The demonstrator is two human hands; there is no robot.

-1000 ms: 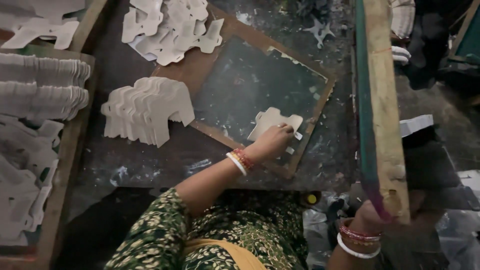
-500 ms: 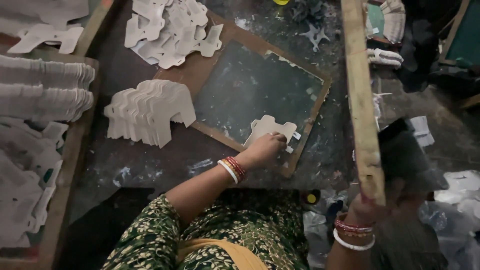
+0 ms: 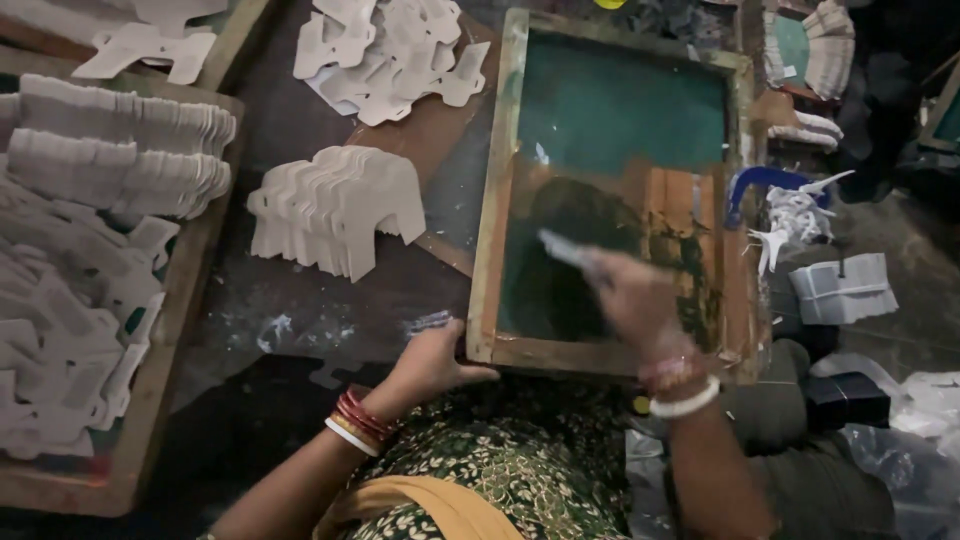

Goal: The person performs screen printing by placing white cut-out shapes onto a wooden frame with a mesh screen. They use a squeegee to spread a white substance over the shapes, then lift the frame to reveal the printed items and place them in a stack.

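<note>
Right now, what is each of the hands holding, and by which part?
The left hand grips the wooden-framed green-mesh printing screen at its near left corner. The right hand holds a blurred pale tool by one end, over the mesh.

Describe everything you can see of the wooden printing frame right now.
The wooden printing frame lies flat on the dark worktable, a pale, worn rectangle of wood around a green mesh, darker and ink-stained in its lower half, with orange-brown strips at its right. The left hand grips its near left corner. The right hand, blurred, is over the mesh holding a pale flat tool. A fanned stack of white cutouts stands apart, left of it.
</note>
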